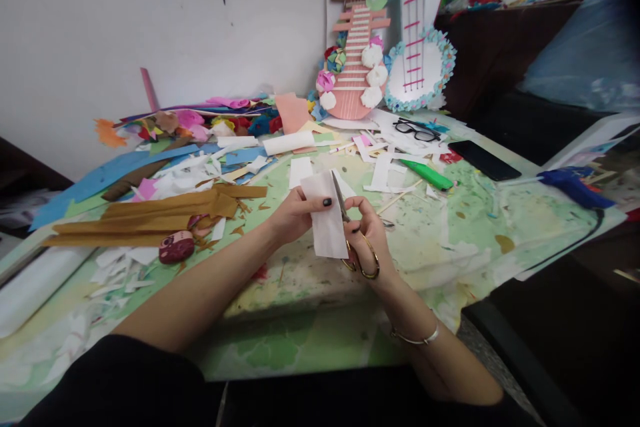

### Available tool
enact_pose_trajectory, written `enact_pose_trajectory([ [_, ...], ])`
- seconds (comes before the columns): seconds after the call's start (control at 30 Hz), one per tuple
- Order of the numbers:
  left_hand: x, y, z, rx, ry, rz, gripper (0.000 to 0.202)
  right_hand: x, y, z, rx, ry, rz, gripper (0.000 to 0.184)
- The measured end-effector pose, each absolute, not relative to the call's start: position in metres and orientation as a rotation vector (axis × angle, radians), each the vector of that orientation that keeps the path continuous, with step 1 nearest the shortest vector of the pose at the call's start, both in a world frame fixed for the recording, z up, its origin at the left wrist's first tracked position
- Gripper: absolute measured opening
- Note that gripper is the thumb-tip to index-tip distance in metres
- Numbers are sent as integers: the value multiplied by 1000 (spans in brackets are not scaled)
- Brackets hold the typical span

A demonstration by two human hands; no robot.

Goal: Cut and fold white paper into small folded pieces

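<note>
My left hand [295,215] pinches a folded piece of white paper [326,219] and holds it upright above the table. My right hand [370,230] grips gold-handled scissors [353,240]. Their blades point up along the paper's right edge. Both hands hover over the green, paint-stained table cover [450,227], near its middle.
Brown paper strips [160,213] and white scraps lie at the left. Coloured paper is heaped at the back left. Paper instrument models [355,60] lean on the wall. Glasses [416,130], a phone [484,160], a green cutter [427,175] and a blue glue gun [575,188] lie at the right.
</note>
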State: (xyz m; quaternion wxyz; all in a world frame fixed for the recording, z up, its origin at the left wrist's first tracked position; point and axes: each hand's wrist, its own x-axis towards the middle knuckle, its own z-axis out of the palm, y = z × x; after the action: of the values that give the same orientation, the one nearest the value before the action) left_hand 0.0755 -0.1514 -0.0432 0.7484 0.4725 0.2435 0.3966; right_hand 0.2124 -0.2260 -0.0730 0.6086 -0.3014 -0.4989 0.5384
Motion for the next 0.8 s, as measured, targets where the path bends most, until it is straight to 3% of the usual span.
enact_pose_trajectory([
  [0.37, 77, -153, -47, 1076, 500, 838, 26, 214, -225, -67, -750, -1131, 1252, 52],
  [0.57, 78, -153, -45, 1104, 553, 785, 29, 219, -224, -61, -798, -1136, 1151, 45],
  [0.8, 59, -114, -53, 1252, 974, 841, 38, 286, -204, -36, -1394, -1444, 945, 38],
])
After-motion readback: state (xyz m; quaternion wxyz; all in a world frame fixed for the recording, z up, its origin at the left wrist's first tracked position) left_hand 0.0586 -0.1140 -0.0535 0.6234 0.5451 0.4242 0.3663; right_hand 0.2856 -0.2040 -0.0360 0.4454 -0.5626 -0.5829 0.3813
